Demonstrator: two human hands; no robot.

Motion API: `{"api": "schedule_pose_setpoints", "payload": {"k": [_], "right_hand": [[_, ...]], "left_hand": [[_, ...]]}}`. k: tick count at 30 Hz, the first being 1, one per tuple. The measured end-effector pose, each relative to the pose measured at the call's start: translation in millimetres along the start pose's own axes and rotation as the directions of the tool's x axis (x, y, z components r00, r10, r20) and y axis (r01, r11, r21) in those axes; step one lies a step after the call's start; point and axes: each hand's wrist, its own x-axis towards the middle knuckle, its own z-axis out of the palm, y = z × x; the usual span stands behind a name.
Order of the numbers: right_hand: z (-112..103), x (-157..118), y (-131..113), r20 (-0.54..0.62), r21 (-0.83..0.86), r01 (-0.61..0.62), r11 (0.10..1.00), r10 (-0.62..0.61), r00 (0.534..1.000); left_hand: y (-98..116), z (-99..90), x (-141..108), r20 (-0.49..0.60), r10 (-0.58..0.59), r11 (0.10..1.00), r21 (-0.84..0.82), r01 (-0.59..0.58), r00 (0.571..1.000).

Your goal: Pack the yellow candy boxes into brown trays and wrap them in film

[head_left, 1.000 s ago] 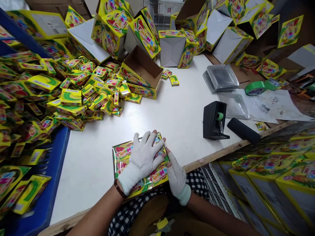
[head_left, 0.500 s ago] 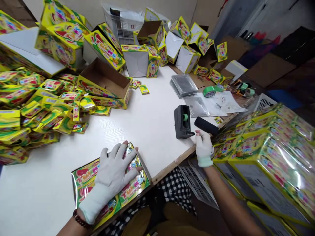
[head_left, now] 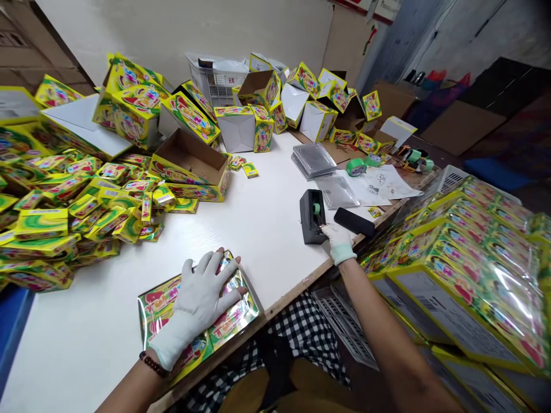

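Note:
My left hand, in a white glove with bare fingertips, lies flat with fingers spread on a shiny, film-covered yellow-green display box at the table's front edge. My right hand, gloved alike, is at the front end of a black tape dispenser. Its fingertips are pinched together by the cutter; whatever is between them is too small to make out. A roll of green tape sits inside the dispenser. A black flat oblong object lies just beyond my right hand.
Small yellow-green packets are heaped on the left, before an open carton. More cartons line the back. Clear plastic lids and a green tape roll lie at right. Wrapped boxes are stacked beside the table.
My right hand has moved in to the dispenser's front end, its fingertips now at the cutter. My left hand stays on the display box. The view has tilted up slightly.

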Motion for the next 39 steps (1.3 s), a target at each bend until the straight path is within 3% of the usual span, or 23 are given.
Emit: {"api": "schedule_pose_setpoints", "payload": {"k": [6,11,17,26,32,34,35,36,39], "right_hand": [[-24.9,-46.8,-7.6,-0.103,-0.079,0.04,0.996,-0.048,0.994],[-30.8,-72.8,12.4,-0.035,-0.013,-0.037,0.999,0.037,0.999],[-21.8,-61.5,39.5,0.064,0.057,-0.15,0.987,0.147,0.987],[-28.7,-34.0,41.3,0.203,-0.006,-0.186,0.983,0.183,0.962],[-42.4,-45.5,31.2,0.353,-0.079,-0.138,0.987,0.157,0.923],[-44.3,-55.5,13.1,0.484,-0.096,-0.125,0.988,0.156,0.861],[-42.2,-60.7,0.9,0.575,-0.094,-0.111,0.989,0.145,0.805],[-37.3,-65.6,-13.0,0.676,-0.084,-0.093,0.992,0.126,0.726],[-5.7,-76.0,-57.0,0.913,-0.004,-0.074,0.997,0.033,0.407]], "left_hand": [[-0.1,1.1,0.3,0.006,0.003,1.0,-0.003,-0.003,1.0],[0.6,0.2,1.5,0.015,0.0,1.0,0.006,0.0,1.0],[0.3,1.2,2.1,0.021,0.008,1.0,0.026,-0.008,1.0],[3.1,-3.5,-2.1,0.008,0.002,1.0,-0.017,-0.002,1.0],[3.9,-5.9,-4.2,-0.019,-0.011,0.998,-0.062,0.01,1.0],[4.2,-6.7,-5.2,-0.009,-0.01,0.997,-0.072,0.01,1.0],[4.5,-7.2,-5.6,-0.005,-0.013,0.997,-0.079,0.013,1.0],[4.8,-7.7,-5.8,-0.002,-0.018,0.996,-0.088,0.017,1.0],[5.9,-9.5,-6.2,0.002,-0.039,0.992,-0.121,0.039,0.999]]}}
